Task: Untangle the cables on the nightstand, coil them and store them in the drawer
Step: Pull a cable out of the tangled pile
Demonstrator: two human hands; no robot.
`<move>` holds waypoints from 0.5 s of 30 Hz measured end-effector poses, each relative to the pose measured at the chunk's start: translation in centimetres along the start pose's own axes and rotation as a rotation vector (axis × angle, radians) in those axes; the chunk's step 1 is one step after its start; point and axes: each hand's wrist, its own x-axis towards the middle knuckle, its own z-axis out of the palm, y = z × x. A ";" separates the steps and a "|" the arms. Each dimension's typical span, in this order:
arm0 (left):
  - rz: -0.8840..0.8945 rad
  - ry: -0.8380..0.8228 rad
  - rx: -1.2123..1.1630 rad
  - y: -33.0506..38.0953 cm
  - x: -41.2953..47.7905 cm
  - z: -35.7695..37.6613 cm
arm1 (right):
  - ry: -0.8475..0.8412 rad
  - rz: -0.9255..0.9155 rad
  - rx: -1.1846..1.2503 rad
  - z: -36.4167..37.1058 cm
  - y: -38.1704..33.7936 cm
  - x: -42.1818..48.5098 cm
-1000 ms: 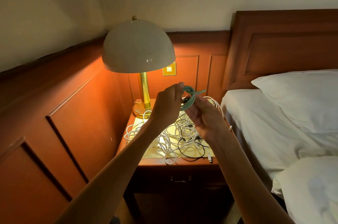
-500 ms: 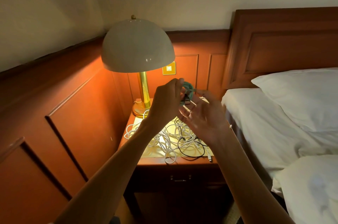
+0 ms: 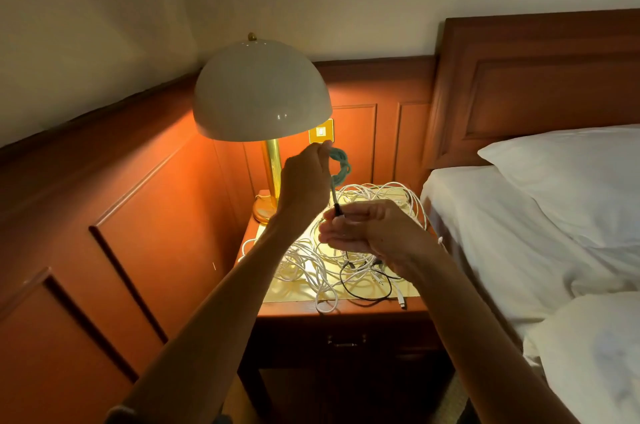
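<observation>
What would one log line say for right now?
left hand: holds green cable coil | right hand: pinches its plug | white cables: tangled on nightstand | drawer: shut

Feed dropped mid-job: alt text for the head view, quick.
The left hand holds up a coiled teal cable while the right hand pinches its dark plug end, above a tangle of white and black cables on the wooden nightstand. Its drawer is shut; a white dome lamp glows behind.
</observation>
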 end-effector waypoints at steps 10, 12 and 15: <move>-0.420 -0.282 -0.470 -2.0 1.7 1.9 | -0.088 -0.019 0.014 0.1 0.9 -1.1; -0.465 -0.295 -0.567 -1.5 1.7 2.0 | -0.084 -0.027 0.026 -0.1 1.1 -1.4; -0.496 -0.312 -0.553 -0.6 1.4 2.1 | -0.060 -0.032 0.013 -0.4 1.5 -1.6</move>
